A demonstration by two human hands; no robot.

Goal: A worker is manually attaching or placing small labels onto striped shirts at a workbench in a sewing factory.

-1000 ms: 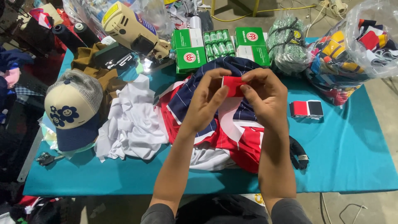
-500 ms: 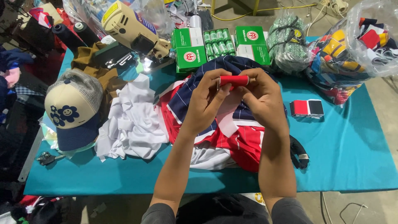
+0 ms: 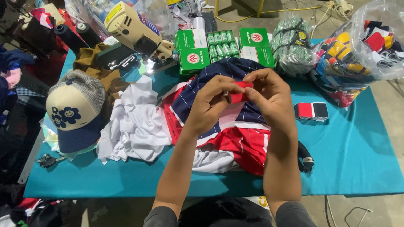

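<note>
Both hands meet above the middle of the table [image 3: 357,168], over a heap of navy, red and white striped cloth [image 3: 227,134]: the left hand [image 3: 212,103] and right hand [image 3: 269,98] each close fingertips on a small red fabric piece [image 3: 239,94]. Half a second ago the piece lay as a flat horizontal strip between the fingertips; it is now bunched and partly doubled over, which suggests folding is under way. A cap [image 3: 75,111] lies near the left edge, green boxes [image 3: 193,50] along the far edge.

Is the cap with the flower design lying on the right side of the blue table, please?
No, the cap lies at the table's left end.
</note>
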